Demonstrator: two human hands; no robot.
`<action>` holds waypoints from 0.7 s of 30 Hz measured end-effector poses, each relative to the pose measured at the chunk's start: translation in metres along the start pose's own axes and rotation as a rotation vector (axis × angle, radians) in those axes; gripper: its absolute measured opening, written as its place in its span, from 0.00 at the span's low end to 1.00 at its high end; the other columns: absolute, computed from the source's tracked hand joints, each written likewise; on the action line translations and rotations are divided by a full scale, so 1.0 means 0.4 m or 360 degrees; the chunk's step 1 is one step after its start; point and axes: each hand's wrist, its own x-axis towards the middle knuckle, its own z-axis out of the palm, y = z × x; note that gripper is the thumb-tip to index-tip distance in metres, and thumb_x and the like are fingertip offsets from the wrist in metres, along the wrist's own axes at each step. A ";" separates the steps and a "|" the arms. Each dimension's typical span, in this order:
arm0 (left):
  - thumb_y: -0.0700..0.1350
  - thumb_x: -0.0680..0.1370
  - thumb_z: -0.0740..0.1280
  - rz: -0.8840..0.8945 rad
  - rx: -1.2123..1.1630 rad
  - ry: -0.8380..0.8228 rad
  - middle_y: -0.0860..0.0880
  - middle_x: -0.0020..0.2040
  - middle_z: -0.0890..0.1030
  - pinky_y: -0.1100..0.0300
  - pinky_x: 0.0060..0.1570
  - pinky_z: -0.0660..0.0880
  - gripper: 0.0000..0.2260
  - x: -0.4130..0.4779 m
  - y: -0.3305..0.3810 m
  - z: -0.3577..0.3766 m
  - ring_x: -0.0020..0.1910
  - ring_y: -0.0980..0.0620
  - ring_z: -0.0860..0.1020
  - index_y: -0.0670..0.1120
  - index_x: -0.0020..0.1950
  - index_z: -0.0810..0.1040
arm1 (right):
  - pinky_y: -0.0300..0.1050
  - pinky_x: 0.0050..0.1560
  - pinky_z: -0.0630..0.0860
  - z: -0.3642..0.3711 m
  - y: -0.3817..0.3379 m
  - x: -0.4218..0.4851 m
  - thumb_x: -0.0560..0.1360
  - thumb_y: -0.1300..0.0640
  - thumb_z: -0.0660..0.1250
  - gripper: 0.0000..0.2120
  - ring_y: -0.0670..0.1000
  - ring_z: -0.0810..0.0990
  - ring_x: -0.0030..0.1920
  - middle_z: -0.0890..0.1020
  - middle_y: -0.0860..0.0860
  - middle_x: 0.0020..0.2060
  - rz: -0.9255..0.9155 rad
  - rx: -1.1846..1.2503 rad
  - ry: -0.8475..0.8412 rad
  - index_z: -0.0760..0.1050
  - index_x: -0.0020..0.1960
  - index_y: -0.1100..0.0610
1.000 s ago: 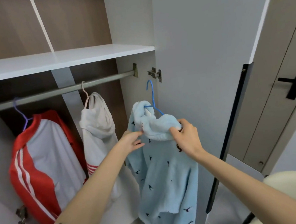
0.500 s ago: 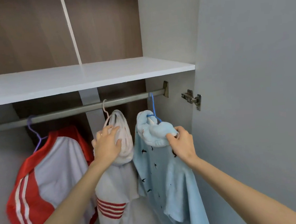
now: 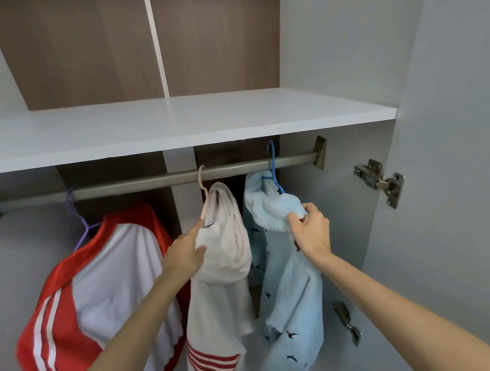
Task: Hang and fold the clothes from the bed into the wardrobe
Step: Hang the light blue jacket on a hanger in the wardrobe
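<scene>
White shelf (image 3: pixel 170 123) over grey rail (image 3: pixel 135 184) (blue top (image 3: pixel 291 295) hangs there), brown backing (image 3: pixel 78 51).

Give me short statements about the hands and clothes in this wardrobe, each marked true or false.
1. Three garments hang on the rail. True.
2. The right hand grips the red jacket. False: it grips the light blue top.
3. The left hand touches the white top. True.
4. The white top hangs on a purple hanger. False: the pink hanger carries it.
5. The blue hanger is hooked over the rail. True.
</scene>
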 end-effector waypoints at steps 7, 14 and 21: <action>0.48 0.79 0.66 0.0034 -0.0066 0.0003 0.44 0.65 0.76 0.55 0.57 0.72 0.31 0.014 0.028 0.027 0.61 0.44 0.76 0.49 0.78 0.55 | 0.45 0.31 0.69 0.049 0.092 -0.011 0.75 0.59 0.62 0.04 0.50 0.71 0.28 0.73 0.50 0.28 0.0091 -0.0012 -0.0085 0.69 0.50 0.56; 0.49 0.80 0.63 0.0017 -0.0052 0.0035 0.43 0.59 0.78 0.56 0.47 0.76 0.30 -0.007 0.047 0.044 0.53 0.46 0.79 0.50 0.79 0.53 | 0.46 0.33 0.72 0.037 0.096 -0.011 0.77 0.53 0.60 0.10 0.54 0.77 0.36 0.77 0.52 0.38 0.0144 -0.0302 -0.0256 0.64 0.57 0.54; 0.47 0.80 0.63 0.0098 -0.0164 0.0031 0.44 0.75 0.64 0.50 0.66 0.69 0.28 -0.076 0.071 0.014 0.72 0.44 0.66 0.49 0.78 0.55 | 0.54 0.63 0.65 -0.034 0.066 -0.045 0.77 0.49 0.62 0.25 0.58 0.61 0.67 0.65 0.56 0.67 0.0235 -0.0801 -0.0392 0.62 0.72 0.51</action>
